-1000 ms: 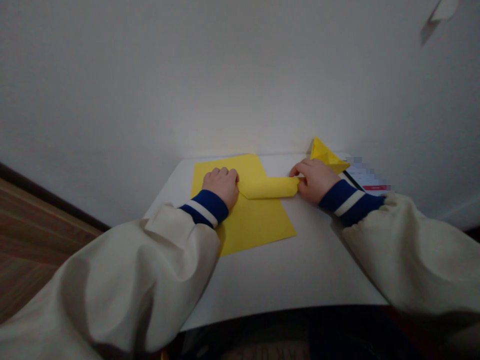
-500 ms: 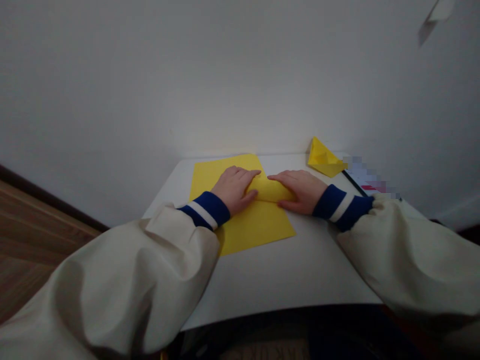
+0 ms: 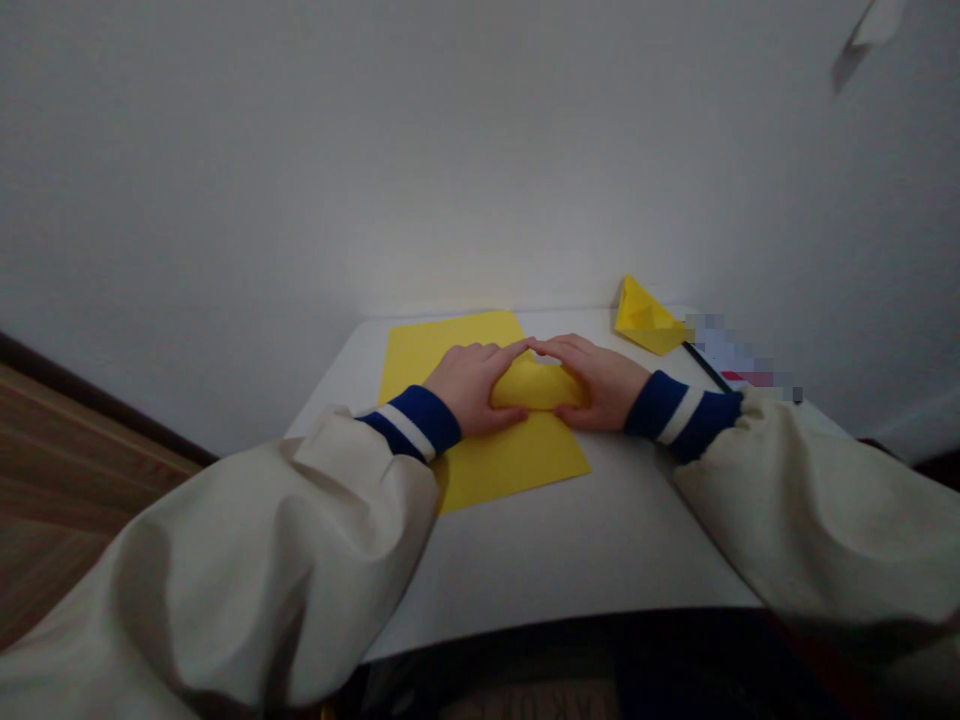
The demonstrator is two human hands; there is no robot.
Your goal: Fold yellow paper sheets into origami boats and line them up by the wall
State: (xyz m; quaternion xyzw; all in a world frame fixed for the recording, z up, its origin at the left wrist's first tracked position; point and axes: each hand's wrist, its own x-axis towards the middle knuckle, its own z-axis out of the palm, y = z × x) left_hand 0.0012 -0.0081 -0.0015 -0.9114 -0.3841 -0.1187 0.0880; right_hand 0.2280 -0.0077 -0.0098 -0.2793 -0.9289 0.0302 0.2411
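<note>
Between my hands is a folded piece of yellow paper [image 3: 537, 386], its upper edge bowed. My left hand [image 3: 474, 388] grips its left end, thumb along the near edge and fingers over the far side. On the right end my right hand [image 3: 596, 380] has the same kind of grip. The fingertips of both hands meet at the far side. Underneath lies a larger flat yellow sheet [image 3: 510, 470], partly covered by my hands and the folded piece.
A folded yellow paper shape [image 3: 648, 318] stands at the back right of the white table [image 3: 585, 560]. Beside it lies a dark-edged flat object [image 3: 739, 365], partly blurred out. A pale wall [image 3: 480, 150] rises behind the table; brown wooden furniture [image 3: 67, 470] is at the left.
My hands have come closer together, so their fingertips now meet. The folded paper between them has bowed, and my left thumb has slid right along its near edge.
</note>
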